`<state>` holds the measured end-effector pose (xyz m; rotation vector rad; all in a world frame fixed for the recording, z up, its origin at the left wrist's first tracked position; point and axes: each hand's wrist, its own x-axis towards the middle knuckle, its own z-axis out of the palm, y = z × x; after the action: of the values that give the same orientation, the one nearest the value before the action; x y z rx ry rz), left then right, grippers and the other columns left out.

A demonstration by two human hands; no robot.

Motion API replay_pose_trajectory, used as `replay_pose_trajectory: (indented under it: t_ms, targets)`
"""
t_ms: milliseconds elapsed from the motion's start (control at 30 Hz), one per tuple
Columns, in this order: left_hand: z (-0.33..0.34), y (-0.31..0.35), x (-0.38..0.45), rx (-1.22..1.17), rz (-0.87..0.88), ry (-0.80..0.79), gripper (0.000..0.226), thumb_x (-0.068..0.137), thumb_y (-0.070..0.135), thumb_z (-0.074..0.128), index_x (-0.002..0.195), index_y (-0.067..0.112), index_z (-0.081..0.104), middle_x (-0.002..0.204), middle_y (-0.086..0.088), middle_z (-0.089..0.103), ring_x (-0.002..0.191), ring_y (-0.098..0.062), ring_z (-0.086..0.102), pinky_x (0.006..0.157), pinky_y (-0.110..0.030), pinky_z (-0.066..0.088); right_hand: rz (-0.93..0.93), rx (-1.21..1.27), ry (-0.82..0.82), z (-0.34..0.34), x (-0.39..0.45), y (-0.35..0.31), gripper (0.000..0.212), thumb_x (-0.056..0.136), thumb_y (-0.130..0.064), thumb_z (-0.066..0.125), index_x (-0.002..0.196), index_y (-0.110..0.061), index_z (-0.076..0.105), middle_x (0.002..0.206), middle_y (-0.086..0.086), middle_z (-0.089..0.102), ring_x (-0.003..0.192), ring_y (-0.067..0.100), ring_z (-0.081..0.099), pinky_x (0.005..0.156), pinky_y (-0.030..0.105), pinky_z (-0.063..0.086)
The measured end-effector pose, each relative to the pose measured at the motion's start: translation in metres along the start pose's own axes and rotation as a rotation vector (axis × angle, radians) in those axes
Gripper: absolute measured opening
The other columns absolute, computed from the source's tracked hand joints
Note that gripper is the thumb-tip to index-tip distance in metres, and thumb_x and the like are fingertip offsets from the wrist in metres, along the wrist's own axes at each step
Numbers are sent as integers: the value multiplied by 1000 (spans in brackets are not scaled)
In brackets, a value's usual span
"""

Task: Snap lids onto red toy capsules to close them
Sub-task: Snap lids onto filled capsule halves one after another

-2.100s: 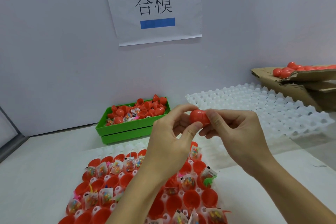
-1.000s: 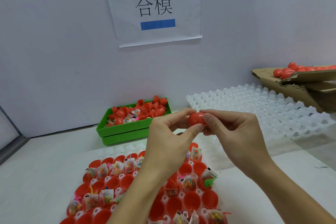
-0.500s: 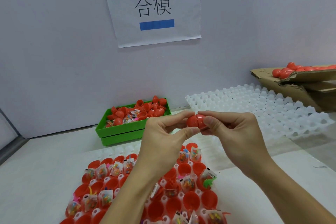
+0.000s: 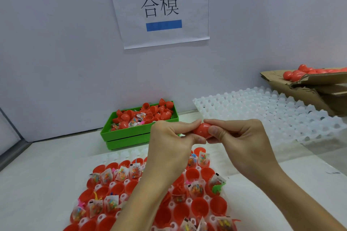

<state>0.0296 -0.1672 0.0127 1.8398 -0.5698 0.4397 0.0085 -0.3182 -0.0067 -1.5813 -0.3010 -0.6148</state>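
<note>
Below your hands, the white tray of open red capsule halves [image 4: 195, 210] crowds the table; bare white tabletop [image 4: 37, 184] lies to their left. Beyond them the green plastic bin [image 4: 127, 137] stands, with the white empty cell tray [image 4: 281, 118] and brown cardboard box [image 4: 304, 88] blocking your right.

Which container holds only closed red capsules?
The torn cardboard box at far right; the green plastic crate holds loose halves and toy packets.
</note>
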Motion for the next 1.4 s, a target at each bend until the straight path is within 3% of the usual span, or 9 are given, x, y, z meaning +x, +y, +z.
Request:
replay_pose_trajectory:
  t_ms: [133,300,433,600,800,900,1000,1200,1400]
  targets:
    - [2,-1,1,99,49,13,28,85,-3,71,85,24,77,62,19,71,60,-12,70,60,-22,56,14,-47,-8,-2,-1,3,23,84,-2,69,96,-19,77,87,-6,78,77,13,76,71,22,60]
    - [2,-1,-2,215,137,4,18,87,-2,69,94,11,79,71,30,67,57,-8,69,55,-12,52,22,-97,-49,0,-2,1,31,87,2,66,97,-26,76,87,-8,78,78,11,75,74,24,60]
    - [1,2,-2,306,228,57,25,80,-6,72,97,11,79,79,11,75,64,3,67,62,-7,51,-40,-156,-157,6,-5,-5,30,92,-7,65,95,-35,75,87,-10,77,84,7,74,76,19,58]
    - [3,-1,-2,336,229,-18,24,72,7,81,92,18,77,77,4,73,73,-9,64,62,-22,53,67,-136,-179,8,-4,-4,27,84,-5,72,89,-32,77,84,-6,76,82,9,73,75,20,58]
    - [-6,-3,2,100,33,-162,52,52,31,94,99,34,72,100,17,62,97,-5,61,80,-19,52,213,-4,-258,-6,1,-4,33,89,2,64,118,-15,70,96,-6,77,92,8,73,84,19,57]
    - [-4,-1,2,-159,-77,-274,57,56,24,90,109,37,72,123,19,64,119,6,57,94,-15,50,138,54,-382,-12,2,-10,31,92,2,59,112,-20,70,101,-1,77,97,13,73,82,19,55]
    - [0,1,2,-286,-111,-267,46,56,19,87,97,38,77,112,13,73,123,-3,58,102,-29,51,102,122,-386,-13,3,-15,25,91,-8,59,106,-21,73,103,0,77,101,15,72,83,17,54]
    - [7,5,-2,-212,-33,-193,49,73,5,83,88,50,74,103,29,70,120,4,58,101,-16,47,64,156,-305,-6,1,-11,46,94,8,52,94,-30,78,103,0,76,102,12,71,84,15,53]
    - [10,7,-4,-277,-19,-190,52,71,-2,82,108,33,71,126,11,66,128,1,52,93,-13,49,62,193,-208,-8,3,-12,34,83,3,66,102,-24,73,99,-1,77,97,13,73,80,16,54]
